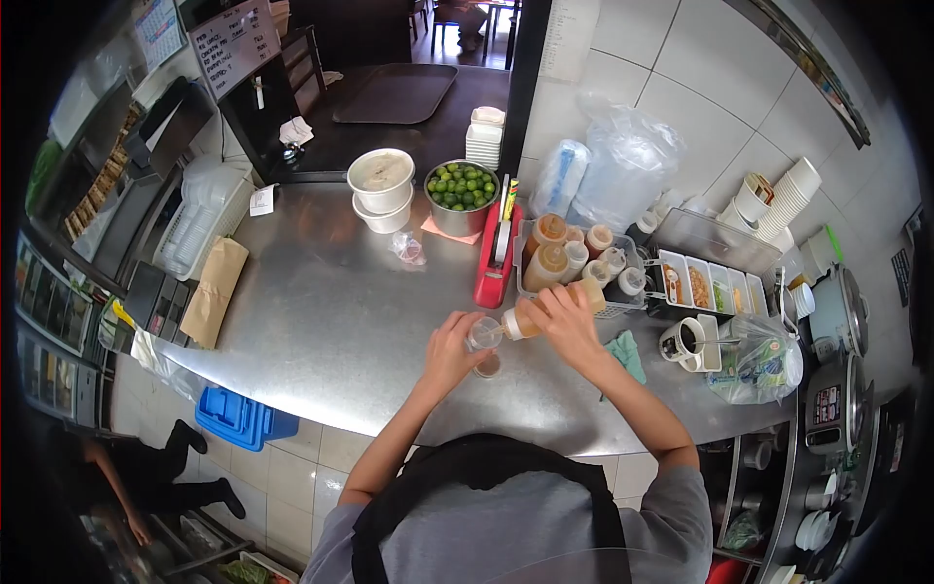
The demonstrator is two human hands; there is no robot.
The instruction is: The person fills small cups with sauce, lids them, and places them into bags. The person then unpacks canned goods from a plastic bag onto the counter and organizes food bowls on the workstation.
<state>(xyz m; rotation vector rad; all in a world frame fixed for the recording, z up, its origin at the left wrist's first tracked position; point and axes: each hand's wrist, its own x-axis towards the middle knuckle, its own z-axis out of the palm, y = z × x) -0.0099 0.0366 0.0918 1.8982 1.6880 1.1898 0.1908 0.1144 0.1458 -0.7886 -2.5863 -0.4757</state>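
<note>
In the head view my left hand [449, 348] is closed round a small clear plastic cup [484, 333], held above the counter. My right hand [562, 322] grips a squeeze bottle [523, 321] of light brown sauce, tipped sideways with its nozzle at the cup's mouth. Whether sauce is flowing I cannot tell. A second small cup [487, 366] with brownish contents stands on the steel counter just below the held one. Behind my right hand a grey basket [623, 307] holds several more squeeze bottles [552, 261], some filled with brown sauce.
A red tape dispenser [493, 273] stands left of the basket. Farther back are a pot of green limes [461, 187] and stacked white tubs [382, 200]. To the right are a condiment tray [705, 282], a green cloth [626, 356] and a mug [681, 339]. Another person [136, 477] is at lower left.
</note>
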